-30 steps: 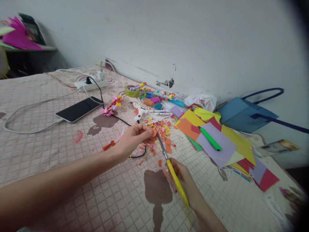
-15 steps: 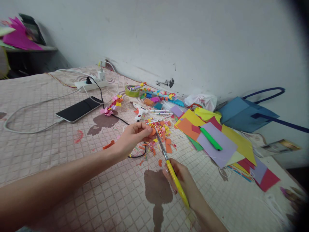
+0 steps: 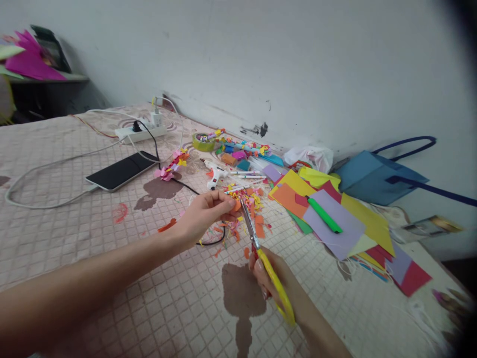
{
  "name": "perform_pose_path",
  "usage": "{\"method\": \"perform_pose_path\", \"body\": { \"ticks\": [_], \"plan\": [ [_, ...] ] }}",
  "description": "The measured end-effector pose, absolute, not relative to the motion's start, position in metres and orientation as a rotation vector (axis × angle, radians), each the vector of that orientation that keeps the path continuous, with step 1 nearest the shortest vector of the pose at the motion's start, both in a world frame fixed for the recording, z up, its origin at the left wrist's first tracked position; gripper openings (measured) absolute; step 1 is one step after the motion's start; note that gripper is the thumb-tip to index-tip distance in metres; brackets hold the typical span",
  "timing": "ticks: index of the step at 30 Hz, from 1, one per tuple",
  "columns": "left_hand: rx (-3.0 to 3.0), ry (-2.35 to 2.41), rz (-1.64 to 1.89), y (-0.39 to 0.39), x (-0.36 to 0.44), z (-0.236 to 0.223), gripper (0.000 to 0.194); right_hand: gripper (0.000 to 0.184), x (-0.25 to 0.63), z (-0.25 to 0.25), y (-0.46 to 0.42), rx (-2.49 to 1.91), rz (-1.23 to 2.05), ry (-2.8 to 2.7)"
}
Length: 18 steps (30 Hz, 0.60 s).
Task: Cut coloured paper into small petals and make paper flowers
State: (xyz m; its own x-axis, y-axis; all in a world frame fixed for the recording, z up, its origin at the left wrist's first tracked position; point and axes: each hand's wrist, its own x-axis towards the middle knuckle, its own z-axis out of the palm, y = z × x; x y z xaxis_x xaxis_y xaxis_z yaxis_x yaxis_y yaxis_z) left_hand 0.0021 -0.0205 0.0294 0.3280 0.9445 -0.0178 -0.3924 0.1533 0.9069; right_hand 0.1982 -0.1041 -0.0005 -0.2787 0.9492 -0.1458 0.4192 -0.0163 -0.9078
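Your scissors (image 3: 273,273) are yellow-handled, your paper scrap's (image 3: 237,205) orange, and your tablecloth's (image 3: 175,308) pale pinkish with a diamond grid.

Your left hand (image 3: 208,214) hides part of the orange paper piece (image 3: 237,205), and whether the tips of the scissors (image 3: 254,237) touch it is too small to tell. Your right hand (image 3: 274,271) covers some of their handles. The view's edge crops your forearms (image 3: 112,278) and the blue bag's (image 3: 372,174) lower strap (image 3: 447,191). Tiny paper scraps (image 3: 257,201) blend together.
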Motion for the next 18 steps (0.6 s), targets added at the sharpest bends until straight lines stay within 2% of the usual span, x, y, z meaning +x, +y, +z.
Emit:
{"method": "perform_pose_path", "body": {
  "ticks": [9,18],
  "plan": [
    [1.078,0.819,1.002,-0.024,0.005,0.024,0.022,0.046,0.200,-0.005,-0.103,-1.423,1.309,-1.635],
    [0.864,0.731,0.923,-0.022,0.006,0.020,0.023,0.046,0.200,-0.007,-0.102,-1.426,1.304,-1.626]
  ]
}}
